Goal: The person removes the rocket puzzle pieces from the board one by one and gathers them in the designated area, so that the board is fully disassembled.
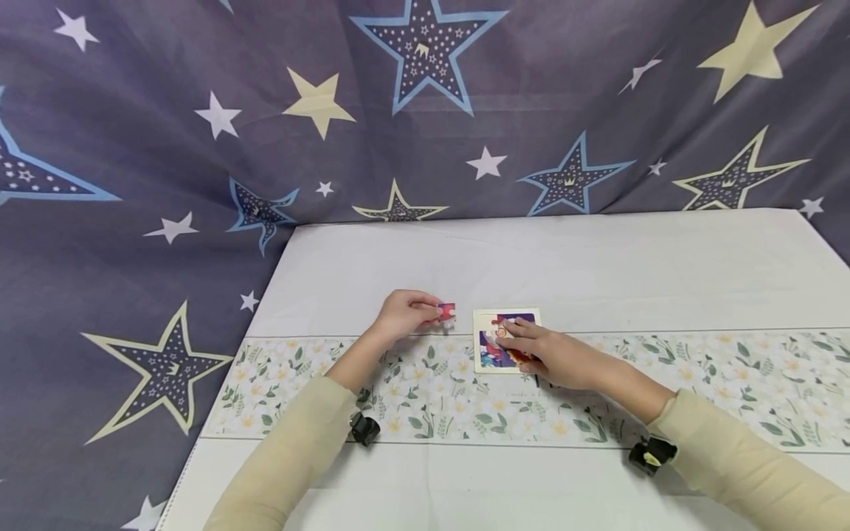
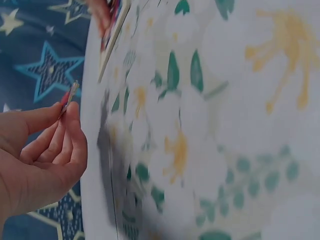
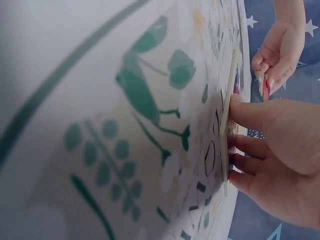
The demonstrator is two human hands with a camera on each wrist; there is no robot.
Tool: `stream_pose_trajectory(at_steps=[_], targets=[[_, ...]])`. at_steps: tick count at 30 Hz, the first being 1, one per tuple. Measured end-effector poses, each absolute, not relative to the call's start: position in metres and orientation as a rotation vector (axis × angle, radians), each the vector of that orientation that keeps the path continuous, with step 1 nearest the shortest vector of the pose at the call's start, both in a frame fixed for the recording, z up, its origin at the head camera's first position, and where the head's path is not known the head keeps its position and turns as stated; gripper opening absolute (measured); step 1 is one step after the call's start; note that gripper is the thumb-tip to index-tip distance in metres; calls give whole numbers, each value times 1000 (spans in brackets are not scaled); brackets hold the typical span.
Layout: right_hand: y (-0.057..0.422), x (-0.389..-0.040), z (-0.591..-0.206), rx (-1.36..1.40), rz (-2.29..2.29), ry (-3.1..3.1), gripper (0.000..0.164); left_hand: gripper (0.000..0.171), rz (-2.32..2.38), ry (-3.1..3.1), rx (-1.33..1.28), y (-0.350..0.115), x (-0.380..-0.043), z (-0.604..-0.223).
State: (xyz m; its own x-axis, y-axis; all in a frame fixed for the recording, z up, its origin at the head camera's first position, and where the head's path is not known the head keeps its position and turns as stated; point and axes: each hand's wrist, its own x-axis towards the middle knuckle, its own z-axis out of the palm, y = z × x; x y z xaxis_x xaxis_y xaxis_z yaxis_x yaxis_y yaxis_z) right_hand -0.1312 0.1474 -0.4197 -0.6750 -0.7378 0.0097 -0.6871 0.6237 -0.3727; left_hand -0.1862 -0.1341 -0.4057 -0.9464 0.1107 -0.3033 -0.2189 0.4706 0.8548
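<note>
Between thumb and fingers, my left hand [image 1: 408, 316] pinches a red and purple jigsaw piece [image 1: 448, 311], held up to the left of the puzzle. The left wrist view shows that piece [image 2: 70, 97] edge-on, above the cloth. A small square puzzle board [image 1: 477, 343] with a cream border lies on the table, partly filled with a colourful picture. My right hand [image 1: 558, 354] rests its fingertips on the board's picture, covering its right part. In the right wrist view the right hand [image 3: 280, 150] touches the board [image 3: 227, 125] with thumb and several fingers.
A white table cloth [image 1: 598, 273] with a floral band [image 1: 717, 383] covers the table. Behind and to the left hangs a dark curtain [image 1: 199, 66] printed with stars. Black wrist cameras [image 1: 364, 428] sit by both sleeves.
</note>
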Motion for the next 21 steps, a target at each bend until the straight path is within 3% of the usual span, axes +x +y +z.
stream_pose_trajectory(at_steps=[21], targets=[[148,-129,-419,-1158,-545,2700,51,26,1348,2538,-257,-202,-175,-408]])
